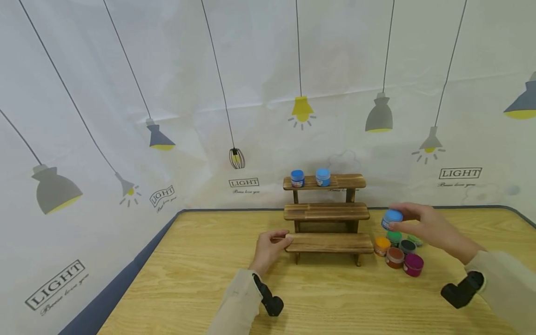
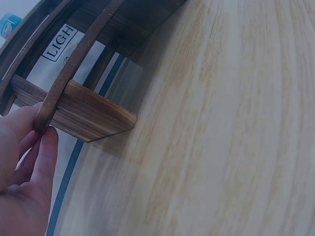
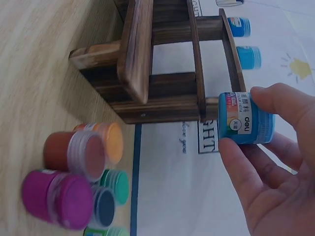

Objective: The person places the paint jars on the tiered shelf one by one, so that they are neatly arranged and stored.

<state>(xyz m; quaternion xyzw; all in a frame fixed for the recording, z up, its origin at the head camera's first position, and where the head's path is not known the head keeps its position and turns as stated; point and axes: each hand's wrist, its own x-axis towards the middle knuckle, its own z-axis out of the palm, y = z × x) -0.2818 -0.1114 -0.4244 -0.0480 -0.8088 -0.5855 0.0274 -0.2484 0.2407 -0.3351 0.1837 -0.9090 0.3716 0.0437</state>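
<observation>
A three-tier wooden shelf stands on the table near the back wall. My left hand pinches the left end of its lowest board between thumb and fingers. To the right of the shelf, my right hand holds a light blue paint jar by its sides, raised above the other jars. Two more jars, one dark blue and one light blue, sit on the top board's left half.
Beside the shelf's right end several paint jars cluster on the table: orange, brown, magenta, green, and dark. A wall covering printed with lamps hangs behind the wooden table.
</observation>
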